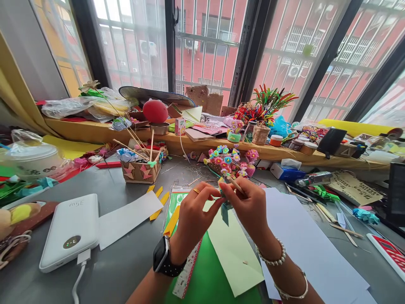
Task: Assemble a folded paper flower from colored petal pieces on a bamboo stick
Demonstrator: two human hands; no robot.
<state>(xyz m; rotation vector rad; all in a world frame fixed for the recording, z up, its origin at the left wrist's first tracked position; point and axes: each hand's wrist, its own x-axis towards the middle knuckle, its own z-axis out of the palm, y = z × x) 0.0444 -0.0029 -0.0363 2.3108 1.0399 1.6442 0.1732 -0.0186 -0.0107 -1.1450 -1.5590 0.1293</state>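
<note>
My left hand (195, 211), with a ring and a black watch, pinches a small piece of green paper (225, 211) at the middle of the grey table (126, 253). My right hand (249, 204), with bead bracelets on the wrist, grips a thin wooden stick (236, 184) together with the same green paper. Both hands meet just above a pale green sheet (234, 253) and a darker green sheet (209, 278). What lies between the fingertips is partly hidden.
A white power bank (71, 230) with its cable lies at the left beside a white paper sheet (128, 217). Yellow paper strips (160, 202), a small box of sticks (141, 171), paper flowers (226, 162) and a cluttered window ledge (190, 145) lie beyond. White sheets (310, 245) cover the right.
</note>
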